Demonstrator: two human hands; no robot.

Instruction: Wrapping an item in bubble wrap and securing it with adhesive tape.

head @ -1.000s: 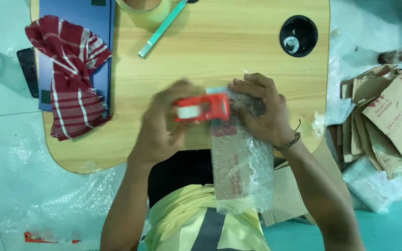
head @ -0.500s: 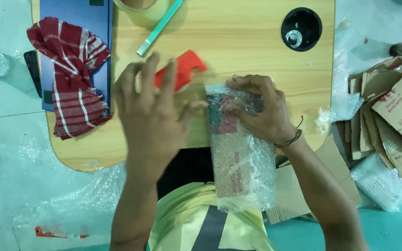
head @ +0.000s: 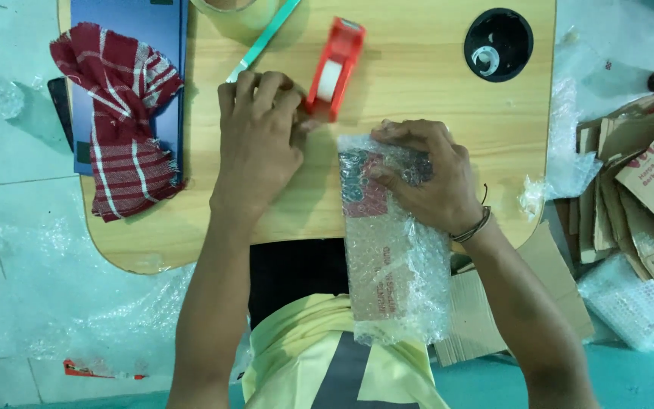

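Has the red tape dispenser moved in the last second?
Yes. The red tape dispenser has gone from above the bubble-wrapped package to the table's far side, nearer the black round hole, with the left hand at its base.

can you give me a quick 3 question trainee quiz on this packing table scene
1. True or false: the left hand rests on the wooden table beside the red plastic tape dispenser.
2. What does the right hand press down on?
A. the red and white checked cloth
B. the long bubble-wrapped package
C. the round black cup holder
3. Fill in: the checked cloth lies partly on a flat ____ board.

Key
1. True
2. B
3. blue
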